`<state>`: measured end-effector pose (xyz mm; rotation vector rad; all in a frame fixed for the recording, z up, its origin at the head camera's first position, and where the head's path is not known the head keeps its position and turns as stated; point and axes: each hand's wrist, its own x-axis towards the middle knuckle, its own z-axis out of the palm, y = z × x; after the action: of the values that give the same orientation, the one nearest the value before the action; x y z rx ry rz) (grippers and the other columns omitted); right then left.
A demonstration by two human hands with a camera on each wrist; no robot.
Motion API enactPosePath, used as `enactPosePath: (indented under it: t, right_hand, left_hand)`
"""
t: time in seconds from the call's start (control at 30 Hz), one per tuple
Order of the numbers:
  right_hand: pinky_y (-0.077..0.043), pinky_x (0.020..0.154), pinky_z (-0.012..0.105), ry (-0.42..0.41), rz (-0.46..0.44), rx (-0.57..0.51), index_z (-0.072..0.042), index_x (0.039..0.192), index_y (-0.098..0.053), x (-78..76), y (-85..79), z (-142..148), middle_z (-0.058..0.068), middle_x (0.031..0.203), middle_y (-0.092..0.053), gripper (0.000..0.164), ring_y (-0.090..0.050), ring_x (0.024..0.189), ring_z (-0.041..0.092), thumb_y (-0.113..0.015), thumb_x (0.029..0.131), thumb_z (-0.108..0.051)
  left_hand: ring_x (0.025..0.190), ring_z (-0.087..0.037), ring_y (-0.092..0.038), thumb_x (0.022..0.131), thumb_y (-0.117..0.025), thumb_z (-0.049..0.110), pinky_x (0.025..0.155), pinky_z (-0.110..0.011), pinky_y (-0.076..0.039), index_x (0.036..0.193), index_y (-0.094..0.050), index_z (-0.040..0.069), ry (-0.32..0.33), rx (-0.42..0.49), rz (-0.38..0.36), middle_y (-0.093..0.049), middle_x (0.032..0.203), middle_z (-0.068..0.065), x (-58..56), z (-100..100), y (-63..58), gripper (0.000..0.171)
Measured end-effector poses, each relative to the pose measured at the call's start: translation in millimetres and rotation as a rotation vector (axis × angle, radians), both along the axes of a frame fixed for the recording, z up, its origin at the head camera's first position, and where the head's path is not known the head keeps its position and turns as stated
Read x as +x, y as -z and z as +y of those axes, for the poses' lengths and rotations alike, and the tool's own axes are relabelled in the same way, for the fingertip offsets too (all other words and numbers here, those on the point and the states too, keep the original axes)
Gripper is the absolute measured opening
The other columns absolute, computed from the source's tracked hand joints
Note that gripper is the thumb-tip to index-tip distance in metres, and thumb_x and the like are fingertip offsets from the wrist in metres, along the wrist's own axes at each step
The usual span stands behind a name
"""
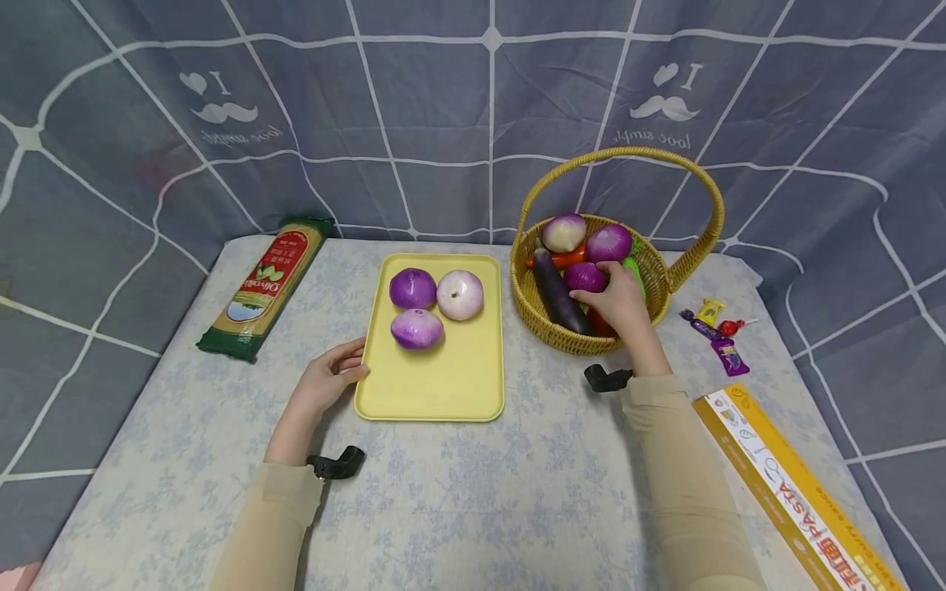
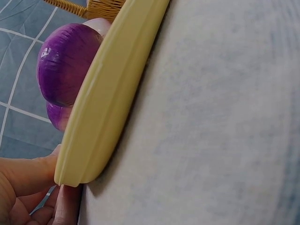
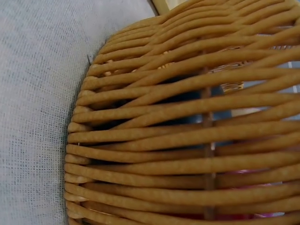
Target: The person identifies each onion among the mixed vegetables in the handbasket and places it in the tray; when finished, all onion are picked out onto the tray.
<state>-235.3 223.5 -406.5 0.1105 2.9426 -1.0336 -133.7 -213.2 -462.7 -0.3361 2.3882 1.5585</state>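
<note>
Pinching purple onion (image 1: 584, 277), inside basket (image 1: 548, 327) — tray (image 1: 432, 386) alongside

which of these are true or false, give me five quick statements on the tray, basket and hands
1. Three onions lie on the yellow tray. True.
2. The eggplant lies on the yellow tray. False: it lies in the wicker basket.
3. The right hand holds a purple onion in the basket. True.
4. The left hand touches the basket's handle. False: it touches the tray's left edge.
5. The lollipop is inside the basket. False: it lies to the basket's right.
</note>
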Motion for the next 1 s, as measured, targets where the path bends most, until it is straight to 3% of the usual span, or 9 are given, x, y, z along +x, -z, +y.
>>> enactPosePath:
  t: [0.23,0.77,1.0]
  right_hand:
    - [-0.036,0.112,0.056,0.019,-0.005,0.008,0.006,0.137,-0.041,-5.4,5.8,1.0,0.031,0.139,-0.045,0.068,-0.043,0.13,0.044,-0.074,0.088,-0.029]
    - [-0.041,0.107,0.054,0.067,0.022,0.013,0.006,0.129,-0.045,-7.6,5.8,-2.3,0.029,0.132,-0.053,0.063,-0.05,0.123,0.042,-0.075,0.085,-0.027]
    - [-0.043,0.106,0.053,0.045,0.047,0.022,0.006,0.129,-0.048,-6.1,5.7,-1.0,0.029,0.13,-0.055,0.059,-0.052,0.12,0.042,-0.072,0.087,-0.026]
  left_hand:
    - [0.124,-0.025,-0.054,0.098,-0.062,0.014,0.091,-0.017,-0.048,0.151,-0.041,0.013,0.006,-0.003,-0.006,-0.055,0.141,-0.016,-0.8,1.3,1.2,0.057]
    - [0.124,-0.026,-0.054,0.097,-0.062,0.014,0.086,-0.012,-0.047,0.151,-0.042,0.013,-0.009,-0.008,-0.001,-0.054,0.141,-0.016,0.8,1.6,-1.2,0.057]
    - [0.124,-0.027,-0.054,0.097,-0.062,0.011,0.084,-0.009,-0.047,0.15,-0.042,0.01,-0.008,-0.002,0.013,-0.054,0.141,-0.018,0.7,1.8,0.1,0.057]
